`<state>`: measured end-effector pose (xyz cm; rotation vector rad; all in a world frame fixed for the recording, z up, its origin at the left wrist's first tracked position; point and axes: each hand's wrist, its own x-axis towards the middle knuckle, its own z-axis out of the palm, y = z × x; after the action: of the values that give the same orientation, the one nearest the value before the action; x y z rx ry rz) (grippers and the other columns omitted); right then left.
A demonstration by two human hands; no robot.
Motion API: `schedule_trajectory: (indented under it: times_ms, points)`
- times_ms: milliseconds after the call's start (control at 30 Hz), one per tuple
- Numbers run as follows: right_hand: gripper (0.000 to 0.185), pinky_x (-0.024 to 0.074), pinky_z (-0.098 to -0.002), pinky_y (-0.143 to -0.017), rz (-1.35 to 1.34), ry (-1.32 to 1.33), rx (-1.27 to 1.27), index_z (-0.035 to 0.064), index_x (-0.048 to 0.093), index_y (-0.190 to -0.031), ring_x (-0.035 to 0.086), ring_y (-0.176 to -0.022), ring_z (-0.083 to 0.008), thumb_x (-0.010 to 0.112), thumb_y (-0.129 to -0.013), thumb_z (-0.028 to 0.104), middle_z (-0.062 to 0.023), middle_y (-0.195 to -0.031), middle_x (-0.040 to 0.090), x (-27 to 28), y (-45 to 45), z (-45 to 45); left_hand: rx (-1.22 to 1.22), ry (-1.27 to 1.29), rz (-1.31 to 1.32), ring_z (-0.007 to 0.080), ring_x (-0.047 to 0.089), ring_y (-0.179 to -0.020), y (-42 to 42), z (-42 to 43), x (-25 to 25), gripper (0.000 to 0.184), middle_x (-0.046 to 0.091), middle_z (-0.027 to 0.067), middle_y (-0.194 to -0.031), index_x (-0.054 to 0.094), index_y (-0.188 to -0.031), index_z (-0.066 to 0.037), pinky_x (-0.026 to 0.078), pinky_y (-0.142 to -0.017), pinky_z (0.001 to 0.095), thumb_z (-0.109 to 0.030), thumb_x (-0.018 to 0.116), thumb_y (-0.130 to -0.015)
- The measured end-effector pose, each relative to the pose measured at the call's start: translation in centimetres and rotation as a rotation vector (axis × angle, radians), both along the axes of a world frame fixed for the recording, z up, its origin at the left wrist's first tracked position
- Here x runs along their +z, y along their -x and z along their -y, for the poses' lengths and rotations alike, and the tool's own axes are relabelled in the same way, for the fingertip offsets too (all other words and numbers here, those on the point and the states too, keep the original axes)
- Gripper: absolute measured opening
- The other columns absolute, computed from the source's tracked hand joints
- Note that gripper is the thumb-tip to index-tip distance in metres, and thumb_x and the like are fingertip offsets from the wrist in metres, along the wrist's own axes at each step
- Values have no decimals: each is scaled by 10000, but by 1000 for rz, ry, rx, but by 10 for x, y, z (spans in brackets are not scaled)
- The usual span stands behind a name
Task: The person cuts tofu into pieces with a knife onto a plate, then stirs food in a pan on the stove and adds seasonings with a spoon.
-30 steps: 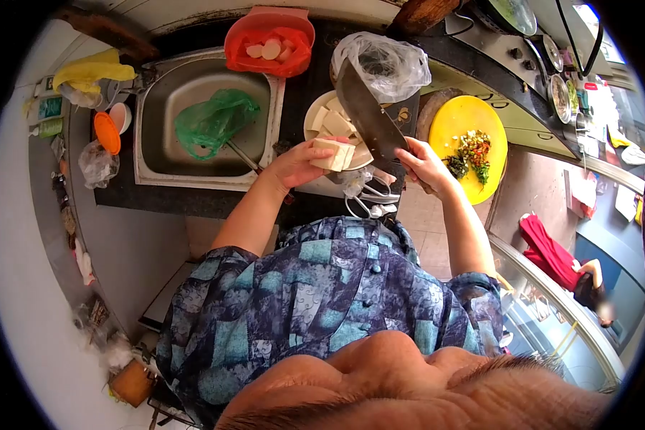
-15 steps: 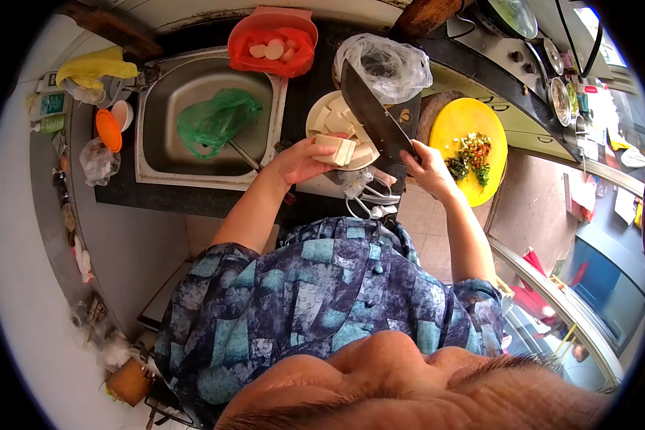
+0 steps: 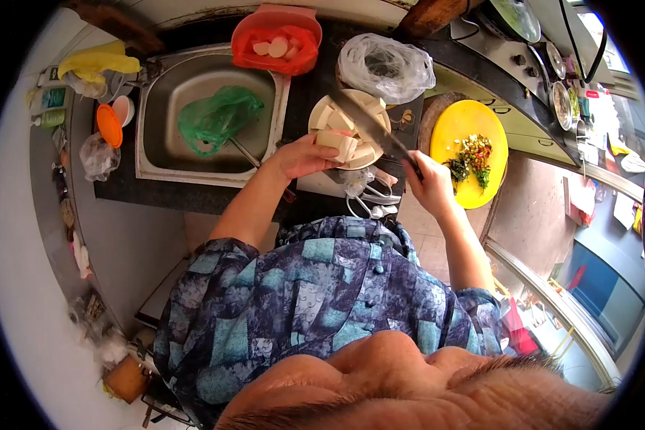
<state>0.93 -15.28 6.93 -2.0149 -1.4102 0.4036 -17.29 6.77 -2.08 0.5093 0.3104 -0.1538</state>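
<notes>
In my left hand [image 3: 304, 156] lies a block of white tofu [image 3: 335, 145], the fingers curled under and around it. It is over the near side of a pale round plate [image 3: 318, 113] that bears several more tofu pieces [image 3: 325, 119]. My right hand [image 3: 430, 179] grips the handle of a large dark cleaver [image 3: 371, 126]. The broad blade slants up and left across the plate, just right of the held tofu. Whether its edge touches the tofu, I cannot tell.
A yellow cutting board [image 3: 473, 115] with chopped vegetables [image 3: 471, 158] lies at the right. Left is a steel sink [image 3: 158, 93] holding a green plastic bag [image 3: 218, 118]. Behind stand a red-bagged bowl [image 3: 294, 21] of white pieces and a clear plastic bag [image 3: 387, 68]. A stove [image 3: 505, 54] is far right.
The cleaver has turned, its blade seen more edge-on now and swung left over the plate. My right hand has shifted slightly down; my left hand still holds the tofu.
</notes>
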Motion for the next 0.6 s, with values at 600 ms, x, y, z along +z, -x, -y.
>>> schedule_trajectory:
  times_ms: [600]
  points:
    - [176,505,-381,-561,184,199,202,108,607,-1034,630,-665,-291,595,-875,183,-75,-808,606,7,6,3,-81,-58,30,292,482,-1258,-12,-5,0,660,508,176,-1334,416,-1367,44,373,-1074,426,-77,697,-782]
